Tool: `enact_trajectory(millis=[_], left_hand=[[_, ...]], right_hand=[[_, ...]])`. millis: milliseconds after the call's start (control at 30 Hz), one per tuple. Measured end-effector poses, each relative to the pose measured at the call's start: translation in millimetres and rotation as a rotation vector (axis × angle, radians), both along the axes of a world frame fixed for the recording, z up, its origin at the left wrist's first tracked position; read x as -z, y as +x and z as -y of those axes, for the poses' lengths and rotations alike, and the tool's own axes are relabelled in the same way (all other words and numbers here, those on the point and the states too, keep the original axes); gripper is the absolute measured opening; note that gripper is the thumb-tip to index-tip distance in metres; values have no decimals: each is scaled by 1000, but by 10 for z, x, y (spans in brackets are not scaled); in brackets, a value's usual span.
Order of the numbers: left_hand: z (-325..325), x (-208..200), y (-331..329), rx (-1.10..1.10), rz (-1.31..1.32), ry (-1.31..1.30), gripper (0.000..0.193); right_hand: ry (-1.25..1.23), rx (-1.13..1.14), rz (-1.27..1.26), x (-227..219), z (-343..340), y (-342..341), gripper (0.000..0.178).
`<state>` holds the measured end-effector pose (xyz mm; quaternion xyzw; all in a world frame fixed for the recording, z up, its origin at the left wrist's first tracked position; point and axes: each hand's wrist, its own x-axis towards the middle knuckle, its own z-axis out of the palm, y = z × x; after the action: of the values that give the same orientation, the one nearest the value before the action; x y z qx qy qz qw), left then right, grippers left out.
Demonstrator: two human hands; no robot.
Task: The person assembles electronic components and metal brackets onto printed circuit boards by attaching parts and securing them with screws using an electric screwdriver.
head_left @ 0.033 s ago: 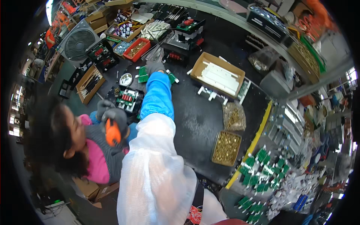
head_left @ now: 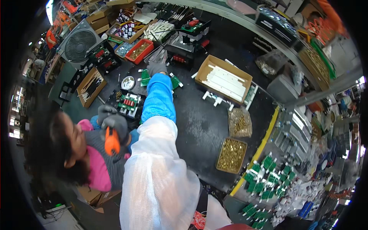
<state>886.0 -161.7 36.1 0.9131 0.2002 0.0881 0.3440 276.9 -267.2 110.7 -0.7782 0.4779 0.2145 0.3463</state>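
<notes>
My left arm, in a white sleeve with a blue cuff, reaches forward over the dark table (head_left: 199, 126). At its end my left hand (head_left: 156, 68), in a grey glove, is among green circuit boards. One green board (head_left: 145, 78) shows to its left and another green board (head_left: 176, 81) to its right, both with white edge pieces. Clear plastic strips (head_left: 158, 57) lie just beyond the glove. The fingers are hidden, so whether they grip a board does not show. My right hand is out of view.
At left a co-worker's gloved hands hold an orange tool (head_left: 112, 142) near a black-framed circuit assembly (head_left: 129, 103). A round dish (head_left: 128, 82) stands beyond it. On the right are a carton of white strips (head_left: 210, 61), a bag of brass parts (head_left: 240, 122) and a brass-filled box (head_left: 231, 155).
The co-worker's orange tool has shifted slightly left and down. My left hand stays at the circuit boards, while the whole view has shifted a little.
</notes>
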Motion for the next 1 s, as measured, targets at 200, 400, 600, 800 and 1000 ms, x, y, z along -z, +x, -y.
enact_trajectory(millis=[200, 400, 600, 800, 1000], left_hand=[[-58, 185, 886, 461, 0, 546, 74], [-268, 450, 1793, 576, -150, 364, 85], [141, 698, 2132, 634, -275, 524, 73], [311, 881, 2208, 591, -230, 511, 41], [103, 1617, 2771, 610, -174, 378, 35]], right_hand=[[76, -53, -70, 281, 129, 337, 49], [138, -95, -100, 507, 170, 129, 55], [189, -113, -121, 659, 49, -149, 61], [229, -140, -214, 566, 158, 206, 66], [236, -101, -127, 365, 156, 672, 69]])
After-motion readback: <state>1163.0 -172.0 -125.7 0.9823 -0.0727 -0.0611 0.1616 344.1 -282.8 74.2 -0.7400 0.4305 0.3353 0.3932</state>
